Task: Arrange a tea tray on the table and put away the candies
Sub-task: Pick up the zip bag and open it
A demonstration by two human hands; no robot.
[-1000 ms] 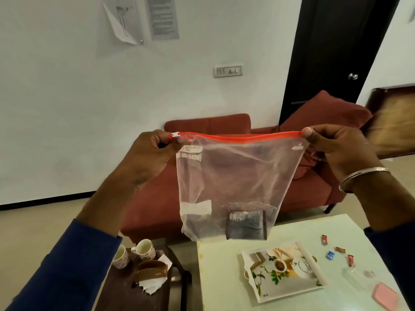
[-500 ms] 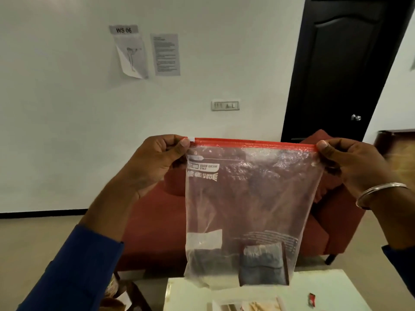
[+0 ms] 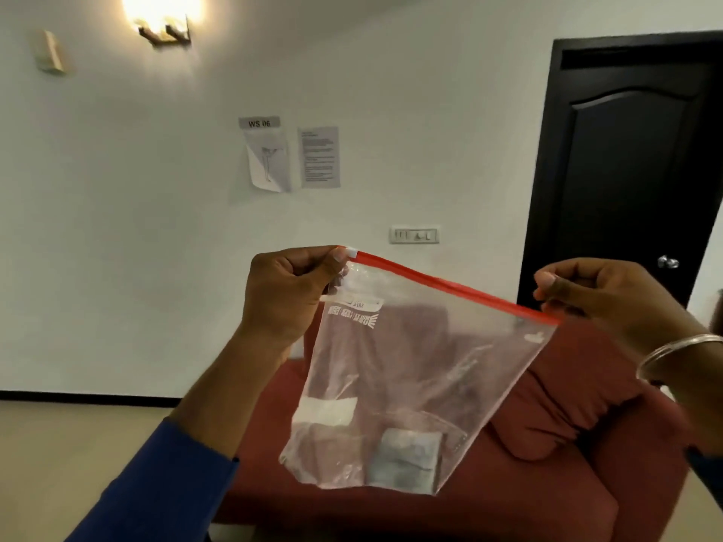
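Observation:
A clear plastic zip bag (image 3: pixel 410 377) with a red zip strip along its top hangs in the air in front of me. My left hand (image 3: pixel 289 295) pinches the white slider at the strip's left end. My right hand (image 3: pixel 598 299), with a metal bangle on the wrist, pinches the strip's right end, lower than the left. The strip looks closed along its length. A small grey packet (image 3: pixel 405 459) and a white label lie in the bottom of the bag. The table, tray and candies are out of view.
A red sofa (image 3: pixel 547 444) stands behind the bag against a white wall. A black door (image 3: pixel 633 170) is at the right. Papers (image 3: pixel 289 158) and a switch plate (image 3: pixel 414 235) hang on the wall, with a lit lamp (image 3: pixel 164 17) at top left.
The view has tilted upward, so the table, tray and candies dropped out of sight. Both hands still hold the bag, which now slants down to the right.

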